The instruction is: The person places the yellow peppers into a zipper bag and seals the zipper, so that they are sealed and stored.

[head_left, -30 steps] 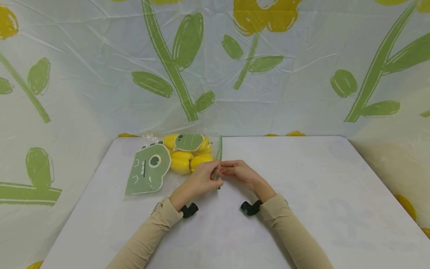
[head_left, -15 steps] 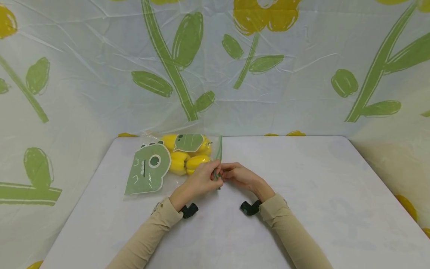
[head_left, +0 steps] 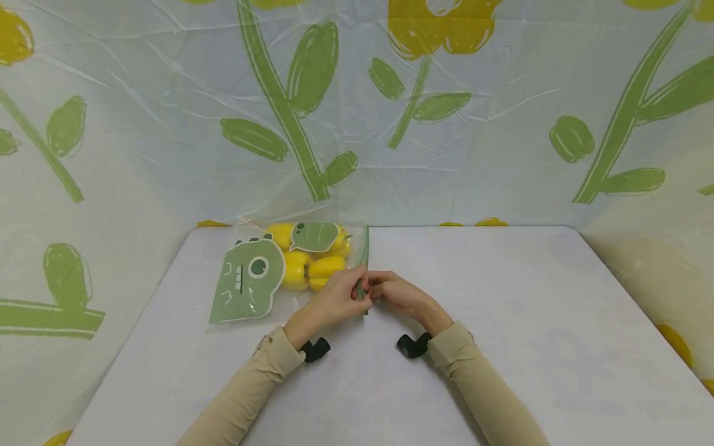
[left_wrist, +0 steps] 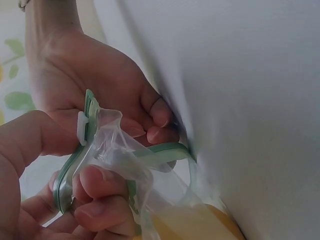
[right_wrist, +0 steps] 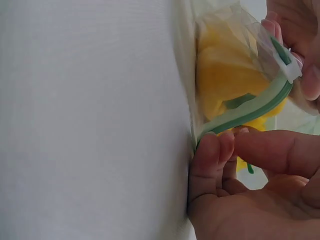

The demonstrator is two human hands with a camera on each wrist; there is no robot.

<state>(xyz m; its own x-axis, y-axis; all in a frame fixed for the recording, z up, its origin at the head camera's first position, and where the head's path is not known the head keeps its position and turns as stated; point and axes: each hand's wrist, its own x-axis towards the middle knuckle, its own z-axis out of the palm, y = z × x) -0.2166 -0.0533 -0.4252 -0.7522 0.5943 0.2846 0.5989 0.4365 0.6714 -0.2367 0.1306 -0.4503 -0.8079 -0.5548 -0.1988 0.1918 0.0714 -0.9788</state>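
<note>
A clear zip bag (head_left: 245, 291) with a green monster print lies flat at the table's back left. Several yellow bell peppers (head_left: 325, 268) show inside it. The left hand (head_left: 333, 296) pinches the bag's green zip strip (head_left: 365, 248), thumb against the white slider (left_wrist: 82, 128), fingers on the other side of the strip. The bag's mouth gapes in the left wrist view. The right hand (head_left: 403, 293) is curled at the strip's near part; thumb and fingertips meet on its edge in the right wrist view (right_wrist: 245, 180). Some fingertips are hidden behind the plastic.
The white table (head_left: 502, 310) stretches to the right and in front of the bag. A floral sheet (head_left: 424, 173) hangs behind and at both sides. Black wrist cameras sit under each wrist, the left camera (head_left: 317, 350) and the right camera (head_left: 413, 346).
The right hand's fingers have bent in closer to the strip, with a slight shift of that hand to the left. The front peppers have shifted slightly leftward; the left hand stays nearly in place.
</note>
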